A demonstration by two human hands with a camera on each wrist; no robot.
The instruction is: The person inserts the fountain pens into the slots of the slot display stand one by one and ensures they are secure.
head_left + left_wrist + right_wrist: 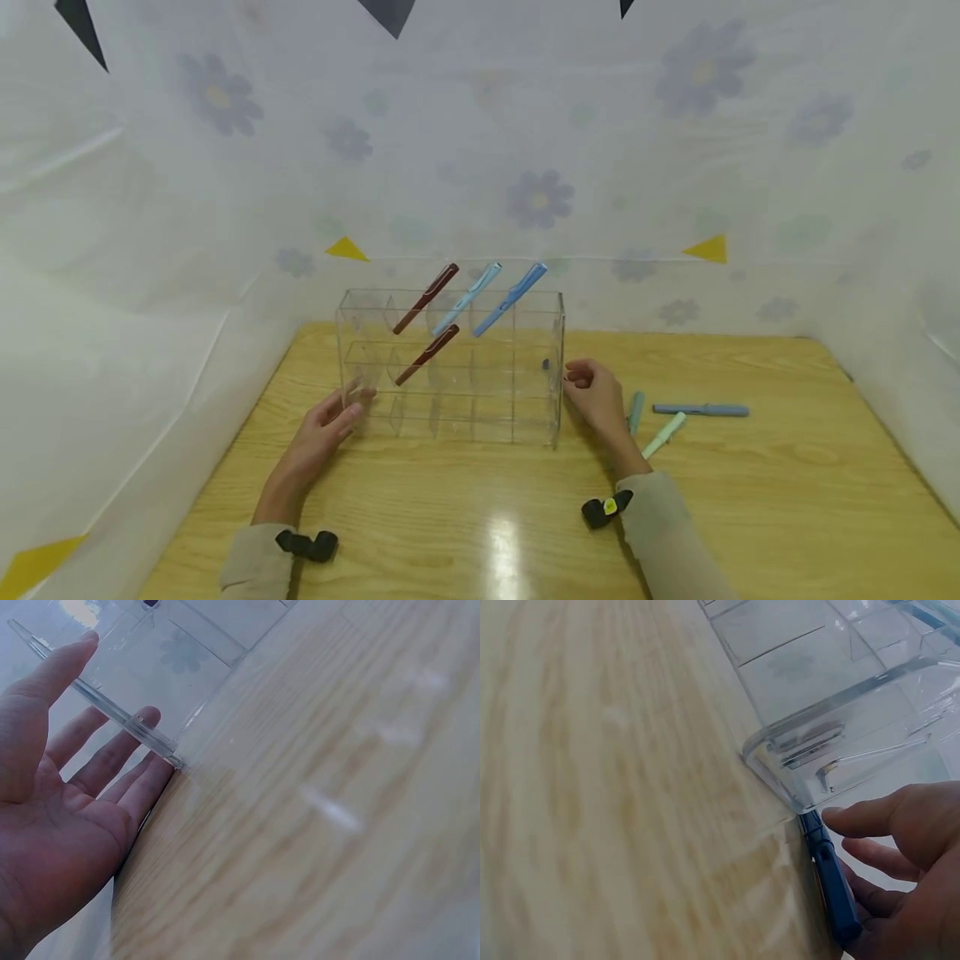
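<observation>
A clear acrylic pen holder (492, 379) with several compartments stands on the wooden table (420, 508). Two brown pens (427, 355), a light blue pen (468, 298) and a blue pen (512, 300) lean slantwise in it. My left hand (326, 425) touches the holder's left side, fingers extended around its edge in the left wrist view. My right hand (596, 396) is by the right side, fingers curled at a dark blue pen (831, 881), whose one end is at the holder's corner in the right wrist view. In the head view this hand hides most of that pen.
To the right of my right hand lie a grey-blue pen (701, 410), a mint green pen (664, 434) and a teal pen (636, 412), the last partly behind the hand. Flower-printed white sheeting (540, 150) encloses the table at the back and sides.
</observation>
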